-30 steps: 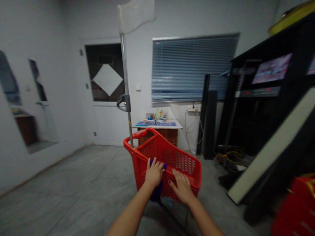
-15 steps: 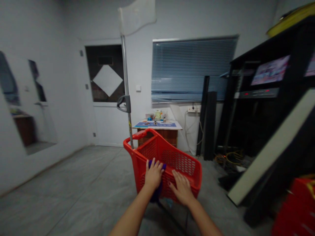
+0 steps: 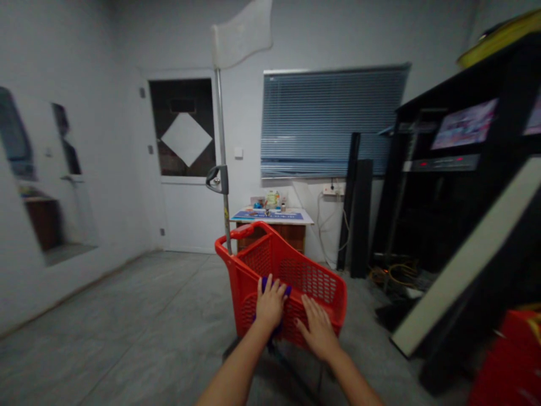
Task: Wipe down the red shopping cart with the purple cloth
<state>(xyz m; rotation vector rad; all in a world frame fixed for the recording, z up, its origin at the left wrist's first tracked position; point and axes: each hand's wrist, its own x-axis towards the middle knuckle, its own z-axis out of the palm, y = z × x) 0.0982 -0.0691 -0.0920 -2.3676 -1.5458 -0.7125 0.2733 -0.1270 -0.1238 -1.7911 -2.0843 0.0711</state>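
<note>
A red plastic shopping cart [image 3: 249, 282] with perforated walls stands in front of me. My left hand [image 3: 270, 301] presses a purple cloth [image 3: 264, 284] over the near side rim, fingers curled across it; part of the cloth hangs down outside the wall, mostly behind my hand and wrist. To its right, my right hand [image 3: 318, 327] rests against the same side near the lower end, fingers extended and holding nothing. A metal pole [image 3: 222, 124] rises from the cart's handle end, bearing a grey grip [image 3: 217, 179] and a pale flag [image 3: 243, 36].
Behind the cart is a small table [image 3: 298, 216] with several items. A long pale board [image 3: 469, 256] leans at the right, before a black rack [image 3: 456, 192]. Cables [image 3: 401, 273] lie on the floor there. A red object [image 3: 502, 361] is at the lower right.
My left hand and the purple cloth have slid slightly right along the rim. The right hand stays at the cart's side with a small shift. Pole and flag appear a little further right.
</note>
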